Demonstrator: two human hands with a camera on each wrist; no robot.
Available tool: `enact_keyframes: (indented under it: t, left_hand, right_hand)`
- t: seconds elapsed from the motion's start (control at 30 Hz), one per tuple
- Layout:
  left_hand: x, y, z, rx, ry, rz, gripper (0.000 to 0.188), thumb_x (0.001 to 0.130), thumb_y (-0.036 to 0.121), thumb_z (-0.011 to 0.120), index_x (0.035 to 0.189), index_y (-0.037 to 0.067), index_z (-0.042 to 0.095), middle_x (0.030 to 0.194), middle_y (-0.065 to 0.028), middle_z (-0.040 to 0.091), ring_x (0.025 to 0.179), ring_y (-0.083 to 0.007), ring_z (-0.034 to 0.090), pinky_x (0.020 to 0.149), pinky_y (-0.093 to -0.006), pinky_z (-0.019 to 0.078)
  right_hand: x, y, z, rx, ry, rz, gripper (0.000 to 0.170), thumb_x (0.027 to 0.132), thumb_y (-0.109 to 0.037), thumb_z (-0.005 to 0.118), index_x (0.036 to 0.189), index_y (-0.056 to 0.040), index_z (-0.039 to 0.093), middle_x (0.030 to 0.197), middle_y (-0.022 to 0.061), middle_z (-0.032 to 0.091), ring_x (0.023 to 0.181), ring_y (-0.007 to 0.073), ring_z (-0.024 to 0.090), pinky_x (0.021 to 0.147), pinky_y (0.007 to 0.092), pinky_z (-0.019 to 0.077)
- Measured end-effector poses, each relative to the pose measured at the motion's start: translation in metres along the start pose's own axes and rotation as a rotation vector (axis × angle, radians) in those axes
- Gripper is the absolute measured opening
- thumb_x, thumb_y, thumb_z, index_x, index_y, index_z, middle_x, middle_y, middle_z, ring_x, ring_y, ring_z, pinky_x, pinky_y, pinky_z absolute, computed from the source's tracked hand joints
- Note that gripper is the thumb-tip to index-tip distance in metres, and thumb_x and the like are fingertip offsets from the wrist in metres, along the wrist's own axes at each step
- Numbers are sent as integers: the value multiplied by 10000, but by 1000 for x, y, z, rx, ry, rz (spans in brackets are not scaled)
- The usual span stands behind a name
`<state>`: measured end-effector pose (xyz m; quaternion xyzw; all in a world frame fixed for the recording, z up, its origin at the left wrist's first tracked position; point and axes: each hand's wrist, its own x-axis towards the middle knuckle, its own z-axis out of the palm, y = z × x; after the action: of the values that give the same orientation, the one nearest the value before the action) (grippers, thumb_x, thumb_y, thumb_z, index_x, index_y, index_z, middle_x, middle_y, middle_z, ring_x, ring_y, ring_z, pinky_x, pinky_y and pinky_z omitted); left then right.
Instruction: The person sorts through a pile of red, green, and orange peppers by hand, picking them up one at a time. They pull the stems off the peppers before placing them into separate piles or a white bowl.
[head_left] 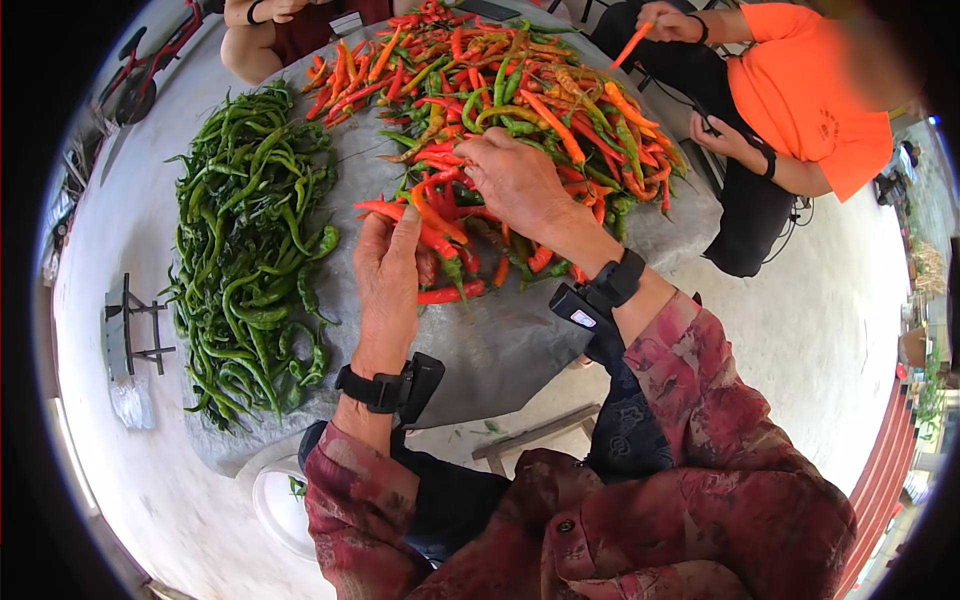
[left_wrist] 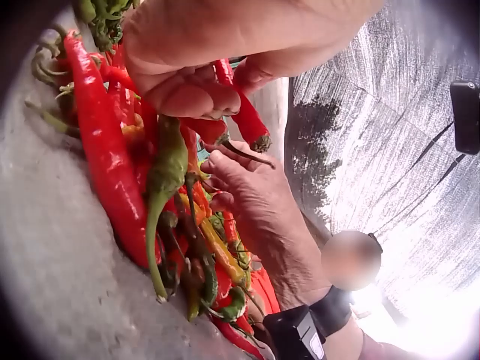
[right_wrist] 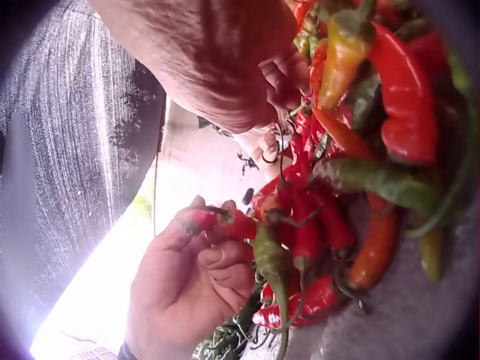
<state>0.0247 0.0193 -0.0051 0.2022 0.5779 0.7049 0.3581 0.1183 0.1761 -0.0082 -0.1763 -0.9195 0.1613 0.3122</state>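
Note:
My left hand (head_left: 385, 275) grips red chili peppers (left_wrist: 251, 124) between thumb and curled fingers, at the near edge of a mixed heap of peppers. Two stem ends stick out of this grip in the left wrist view. Bent over the heap is my right hand (head_left: 520, 185), its fingertips right at some red peppers (head_left: 440, 160); I cannot tell whether it pinches one. Below the left fingers lie a long red pepper (left_wrist: 105, 150) and a greenish pepper (left_wrist: 169, 165) with a curved stem. The right wrist view shows more peppers, including a yellow-orange one (right_wrist: 345, 56).
Long green peppers (head_left: 250, 250) form a separate heap on the left of the grey-covered table (head_left: 480, 350). A person in an orange shirt (head_left: 810, 90) sits at right, holding up an orange-red pepper (head_left: 632, 45). Another person (head_left: 255, 45) sits across. A white basin (head_left: 285, 510) stands below.

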Motion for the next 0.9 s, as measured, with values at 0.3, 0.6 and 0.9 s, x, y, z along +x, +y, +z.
enact_keyframes:
  t: [0.3, 0.6, 0.9]
  left_hand:
    - [-3, 1, 2, 87, 84, 12, 376, 924, 255, 593, 1202, 28, 481, 708, 22, 523, 543, -38, 429, 461, -195, 319]
    - [-7, 0, 0, 117, 69, -27, 462, 923, 165, 572, 1325, 1, 416, 715, 6, 516, 570, -49, 439, 478, -211, 355]
    - [-7, -12, 0, 195, -24, 62, 218, 935, 140, 555, 1118, 22, 566, 703, 38, 500, 569, -34, 430, 487, -192, 353]
  right_hand:
    - [0, -2, 16, -191, -117, -26, 59, 800, -98, 595, 816, -43, 577, 827, 129, 560, 744, 325, 610, 621, 442, 498]
    - [-3, 7, -17, -18, 26, 104, 153, 854, -203, 612, 832, -54, 593, 826, 126, 609, 757, 330, 619, 650, 429, 495]
    - [-18, 21, -52, 118, 123, 212, 145, 868, -157, 618, 861, -13, 600, 699, 150, 629, 644, 329, 629, 589, 398, 493]
